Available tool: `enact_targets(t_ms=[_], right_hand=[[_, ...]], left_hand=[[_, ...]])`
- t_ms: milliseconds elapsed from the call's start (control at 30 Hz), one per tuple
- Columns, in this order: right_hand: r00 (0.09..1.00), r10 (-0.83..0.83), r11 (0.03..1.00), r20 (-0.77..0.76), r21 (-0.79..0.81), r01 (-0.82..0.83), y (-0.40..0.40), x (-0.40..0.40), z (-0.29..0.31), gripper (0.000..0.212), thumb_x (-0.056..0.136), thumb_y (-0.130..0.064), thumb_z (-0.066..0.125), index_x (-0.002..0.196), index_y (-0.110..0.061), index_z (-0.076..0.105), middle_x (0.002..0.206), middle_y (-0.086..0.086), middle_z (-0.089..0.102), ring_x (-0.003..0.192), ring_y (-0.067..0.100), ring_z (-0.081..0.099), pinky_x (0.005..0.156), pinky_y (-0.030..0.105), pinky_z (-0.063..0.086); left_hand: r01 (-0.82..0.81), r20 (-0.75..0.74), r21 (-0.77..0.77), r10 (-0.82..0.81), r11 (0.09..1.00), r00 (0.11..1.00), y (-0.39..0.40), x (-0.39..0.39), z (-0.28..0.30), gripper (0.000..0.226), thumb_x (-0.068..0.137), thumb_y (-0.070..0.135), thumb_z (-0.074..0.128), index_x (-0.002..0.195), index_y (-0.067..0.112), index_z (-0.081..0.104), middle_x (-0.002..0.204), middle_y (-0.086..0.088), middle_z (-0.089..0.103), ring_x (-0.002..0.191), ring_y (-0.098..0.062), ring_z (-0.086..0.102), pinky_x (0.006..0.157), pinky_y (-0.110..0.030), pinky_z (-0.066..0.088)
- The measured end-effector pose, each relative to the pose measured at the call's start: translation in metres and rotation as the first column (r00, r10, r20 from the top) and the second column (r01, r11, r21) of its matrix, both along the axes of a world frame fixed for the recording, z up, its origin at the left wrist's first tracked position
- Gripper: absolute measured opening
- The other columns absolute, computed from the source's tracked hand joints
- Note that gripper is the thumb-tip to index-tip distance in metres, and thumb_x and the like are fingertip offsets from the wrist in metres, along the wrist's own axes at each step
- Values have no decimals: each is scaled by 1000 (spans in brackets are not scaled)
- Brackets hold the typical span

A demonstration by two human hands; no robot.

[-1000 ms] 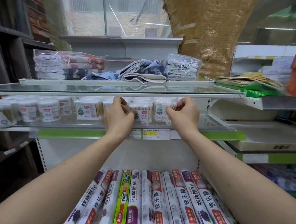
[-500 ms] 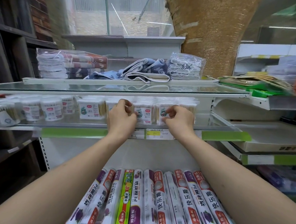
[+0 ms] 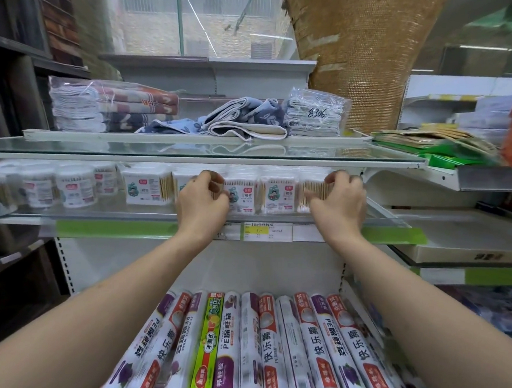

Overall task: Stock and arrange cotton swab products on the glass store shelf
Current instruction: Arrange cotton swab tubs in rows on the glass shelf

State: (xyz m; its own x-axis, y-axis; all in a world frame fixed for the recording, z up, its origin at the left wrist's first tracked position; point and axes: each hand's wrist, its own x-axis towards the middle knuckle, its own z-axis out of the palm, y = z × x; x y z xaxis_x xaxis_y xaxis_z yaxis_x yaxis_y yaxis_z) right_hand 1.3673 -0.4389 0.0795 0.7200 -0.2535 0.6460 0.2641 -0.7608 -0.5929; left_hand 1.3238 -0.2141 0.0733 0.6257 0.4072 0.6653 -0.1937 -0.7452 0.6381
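Since half a second ago my right hand [image 3: 336, 206] has slid out to the far right end of the row, while my left hand [image 3: 202, 202] has hardly shifted. From the left, round swab tubs [image 3: 75, 185] with white lids stand on the glass shelf [image 3: 121, 215]. Next comes a row of square clear cotton swab boxes [image 3: 280, 195], white labels with a cartoon figure, wooden sticks showing at their sides, standing upright and touching. My left hand's curled fingers pinch the second box [image 3: 181, 180]; my right hand's bent fingers grip the end box [image 3: 316, 191]. A price tag [image 3: 267, 232] sits on the shelf edge between my wrists.
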Motion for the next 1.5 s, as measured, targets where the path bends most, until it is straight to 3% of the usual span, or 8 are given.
enact_targets(t_ms=[200,400,600,800,1167,1300,1433,1500], right_hand=[[982,19,999,-187,37,-12,-7,2,0,57,80,-48,78,108,-15,42,108,12,63,109,37,58,94,49,48],[985,109,988,-133,123,-92,-21,-1,2,36,72,-34,69,103,-18,66,104,6,52,93,33,57,91,42,51],[990,100,993,-101,68,-94,-29,3,1,37,76,-23,73,105,-18,51,106,6,49,101,34,54,88,40,47],[971,127,982,-202,-111,-151,-30,5,-4,61,83,-69,54,111,-15,50,111,14,63,109,37,57,87,41,43],[933,256,910,-253,-262,-321,-48,0,1,54,94,-73,25,104,-22,41,103,14,62,103,38,59,85,47,46],[890,325,877,-318,-251,-410,-52,2,8,50,91,-73,39,102,-24,42,115,10,62,106,34,59,88,45,46],[853,394,875,-343,-145,-462,-53,2,12,40,86,-62,62,80,-30,39,86,-8,53,88,23,53,63,34,37],[853,397,881,-340,-120,-458,-52,3,10,41,83,-61,67,88,-28,43,89,-8,54,91,22,53,65,34,37]], left_hand=[[34,47,34,-36,999,998,-18,2,0,15,87,15,64,100,22,65,91,4,65,88,-22,59,79,-39,50],[20,51,43,-22,999,998,-31,5,1,18,86,10,64,101,20,67,94,1,65,88,-21,59,76,-32,43],[33,33,43,-35,999,999,-46,5,0,32,82,-1,54,102,19,67,98,-1,65,91,-22,57,74,-31,40],[38,31,61,-40,997,999,-56,6,-1,35,79,-3,54,103,19,69,100,-3,65,92,-21,55,77,-34,43],[32,44,44,-34,999,998,-59,12,-1,34,78,-2,55,100,17,70,95,-3,64,90,-25,56,75,-36,43],[34,45,31,-36,999,998,-58,14,-2,34,76,-2,54,98,18,71,93,-3,64,90,-27,56,76,-38,46],[40,45,24,-41,999,998,-58,15,-2,34,75,-1,54,96,20,71,91,-1,63,89,-26,56,73,-34,42],[37,49,32,-38,999,998,-59,15,-1,33,76,-1,55,96,19,71,90,-2,62,88,-25,55,72,-33,39]])
